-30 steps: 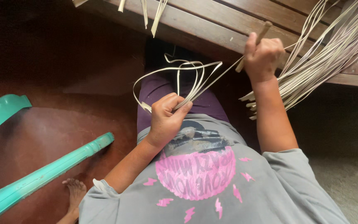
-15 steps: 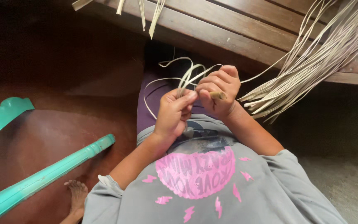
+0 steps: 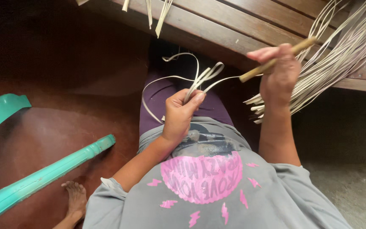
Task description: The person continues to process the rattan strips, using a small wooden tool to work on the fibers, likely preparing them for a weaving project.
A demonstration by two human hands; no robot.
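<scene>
Left hand: the left hand [image 3: 182,111] is closed, thumb and fingers pinched on a bunch of pale strips [image 3: 200,78], held above the lap.
Right hand: the right hand [image 3: 278,74] is raised above and to the right of the left hand, fist clamped around a thin wooden stick [image 3: 276,60] that slants up to the right.
Strips: flat, cream-coloured; they loop up and outward from the left hand's grip, and one strand runs across to the lower end of the stick.
Stick tip: whether the strand is fixed to the tip or only touches it cannot be told.
Bundle: a loose bundle of long pale canes [image 3: 344,55] lies behind the right hand, fanning from the upper right, cut ends hanging just below that wrist.
Bench: a dark slatted wooden bench [image 3: 242,25] runs beyond both hands and carries the bundle.
Clothing: grey shirt with pink print [image 3: 202,178], purple trousers [image 3: 159,97] under the left hand.
Left side: turquoise bar [image 3: 43,178] well left of the left hand; bare foot [image 3: 75,199] beside it on the brown floor [image 3: 43,131].
</scene>
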